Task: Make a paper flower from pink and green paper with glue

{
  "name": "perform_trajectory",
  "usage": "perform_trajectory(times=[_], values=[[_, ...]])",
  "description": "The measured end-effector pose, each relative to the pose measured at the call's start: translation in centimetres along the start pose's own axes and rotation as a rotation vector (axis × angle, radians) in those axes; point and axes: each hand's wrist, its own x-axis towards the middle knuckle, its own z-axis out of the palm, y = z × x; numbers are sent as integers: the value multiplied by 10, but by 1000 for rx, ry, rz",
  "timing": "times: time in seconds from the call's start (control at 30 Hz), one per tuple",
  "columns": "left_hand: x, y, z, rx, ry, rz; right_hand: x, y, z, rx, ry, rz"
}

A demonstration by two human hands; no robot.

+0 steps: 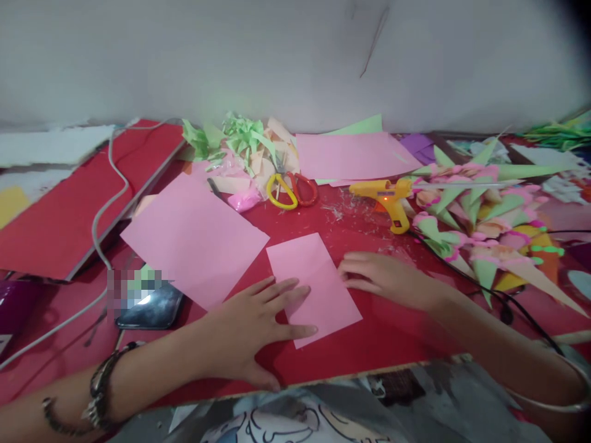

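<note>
A small rectangle of pink paper [321, 277] lies flat on the red tabletop in front of me. My left hand [263, 323] is spread open, its fingertips resting on the left part of that paper and the thumb on the tabletop. At the paper's right edge, my right hand [383, 277] lies low with fingers stretched toward the sheet and a gap between them; nothing shows in its grasp. A larger pink sheet [194, 237] lies just beyond my left hand.
Scissors [298, 191] with yellow and red handles lie behind the paper. A yellow glue gun [390, 200], its light lit, sits near paper flowers [484, 215] at right. More pink sheets [351, 157] are at the back. A phone [152, 307] and white cable [96, 227] are left.
</note>
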Motion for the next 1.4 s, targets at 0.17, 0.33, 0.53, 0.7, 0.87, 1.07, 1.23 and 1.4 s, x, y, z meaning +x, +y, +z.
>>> perform_trajectory(times=[0.17, 0.33, 0.53, 0.7, 0.87, 1.07, 1.23, 1.4], values=[[-1, 0, -1, -2, -8, 5, 13, 5, -5, -8, 27, 44], [-2, -1, -2, -16, 24, 16, 26, 8, -13, -33, 24, 102], [-2, 0, -4, -29, 20, 10, 46, 13, -22, -118, 49, 97], [-2, -1, -2, -30, 26, 20, 65, 16, -27, -238, 91, 143], [-3, -2, -1, -4, 51, 35, 71, 7, -27, -309, 213, 210], [-5, -1, 1, -10, 83, 47, 57, -17, -19, -236, 164, -50], [-5, -1, -12, 46, 161, 13, 57, -20, -13, -300, 149, -10], [-11, -5, -30, 100, 291, -141, 56, -19, -9, -272, 153, 3]])
